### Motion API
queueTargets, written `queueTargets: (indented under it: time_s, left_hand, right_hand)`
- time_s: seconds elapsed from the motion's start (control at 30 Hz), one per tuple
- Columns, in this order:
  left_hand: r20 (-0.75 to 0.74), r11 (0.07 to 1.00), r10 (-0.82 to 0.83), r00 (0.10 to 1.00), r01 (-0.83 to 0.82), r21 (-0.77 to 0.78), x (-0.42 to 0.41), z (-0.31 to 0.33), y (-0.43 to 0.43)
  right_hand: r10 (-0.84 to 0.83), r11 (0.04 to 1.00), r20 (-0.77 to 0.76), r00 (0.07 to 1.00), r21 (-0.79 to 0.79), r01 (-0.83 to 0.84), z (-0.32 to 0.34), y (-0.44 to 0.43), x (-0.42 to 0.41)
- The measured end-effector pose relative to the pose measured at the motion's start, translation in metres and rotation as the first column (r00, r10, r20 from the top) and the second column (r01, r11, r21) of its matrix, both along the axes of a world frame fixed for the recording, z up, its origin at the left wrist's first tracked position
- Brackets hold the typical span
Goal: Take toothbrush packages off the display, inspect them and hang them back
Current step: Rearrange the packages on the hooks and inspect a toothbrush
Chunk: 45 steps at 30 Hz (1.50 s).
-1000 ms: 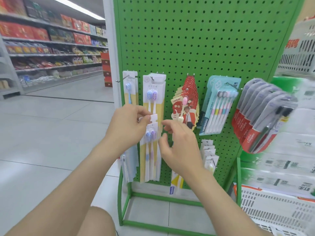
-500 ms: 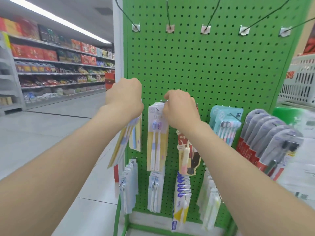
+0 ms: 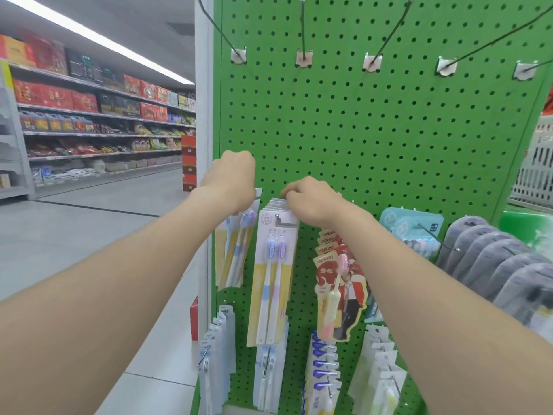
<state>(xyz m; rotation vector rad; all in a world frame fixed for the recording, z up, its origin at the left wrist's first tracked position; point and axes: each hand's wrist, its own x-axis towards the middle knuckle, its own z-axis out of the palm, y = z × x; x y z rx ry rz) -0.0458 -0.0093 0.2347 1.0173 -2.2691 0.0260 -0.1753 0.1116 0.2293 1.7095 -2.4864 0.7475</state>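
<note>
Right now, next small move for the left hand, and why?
Probably thread the held pack onto the hook tip: the left hand grips it tilted beside the matching stack, whose top the right hand holds.

Two hands, five upper hooks, one green pegboard

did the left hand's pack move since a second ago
Yes: up and left. The pack in the left hand was in front of the hung stack; now it is left of it.
</note>
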Motion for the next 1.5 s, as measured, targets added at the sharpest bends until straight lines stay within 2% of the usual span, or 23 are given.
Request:
queueTargets:
  time_s: [0.2,0.37,0.47,0.6,0.67,0.83,0.93,1.03,1.2,1.33,1.5]
  left_hand:
    - [-0.085,0.994,-0.09,0.992,0.095,0.047,-0.017,0.005,-0.01]
    - [-0.031,0.978,-0.203,0.979,0.204,0.052,-0.032,0.003,-0.015]
    - [0.042,0.955,-0.287,0.957,0.282,0.096,-0.033,0.006,-0.017]
    - [0.09,0.927,-0.349,0.933,0.33,0.175,-0.034,0.009,-0.014]
    - [0.081,0.909,-0.374,0.924,0.349,0.227,-0.036,0.01,-0.013]
    - [0.051,0.843,-0.437,0.898,0.389,0.371,-0.04,0.006,-0.012]
    - [0.005,0.81,-0.436,0.9,0.39,0.437,-0.039,0.001,-0.012]
    - [-0.068,0.83,-0.389,0.919,0.382,0.406,-0.034,0.0,-0.007]
    - [-0.225,0.905,-0.299,0.927,0.35,0.242,-0.022,0.0,0.007]
    - [-0.328,0.921,-0.308,0.893,0.366,0.131,-0.008,-0.005,0.027]
    - [-0.266,0.908,-0.358,0.895,0.4,0.124,0.005,-0.016,0.048]
  right_hand:
    - [0.081,0.996,0.073,0.994,0.023,-0.083,0.003,-0.003,-0.005]
    - [0.097,0.995,0.053,0.994,0.03,-0.098,0.005,-0.004,-0.008]
    - [0.026,1.0,0.011,1.0,-0.011,-0.026,0.004,-0.001,-0.009]
    - [-0.145,0.971,0.005,0.989,-0.191,0.144,-0.001,0.008,-0.01]
    - [-0.158,0.967,-0.007,0.987,-0.203,0.153,-0.004,0.015,-0.006]
    - [0.016,0.988,0.011,1.0,-0.153,-0.014,-0.008,0.039,0.012]
    - [0.119,0.993,0.001,0.993,-0.005,-0.119,-0.001,0.059,0.021]
    - [0.168,0.981,-0.049,0.985,0.103,-0.163,-0.001,0.067,0.02]
    - [0.073,0.996,-0.193,0.979,-0.04,-0.082,-0.018,0.051,0.011]
    - [-0.023,0.991,-0.204,0.979,-0.132,-0.004,-0.025,0.04,0.006]
    - [-0.11,0.983,-0.222,0.969,-0.167,0.073,-0.025,0.031,0.008]
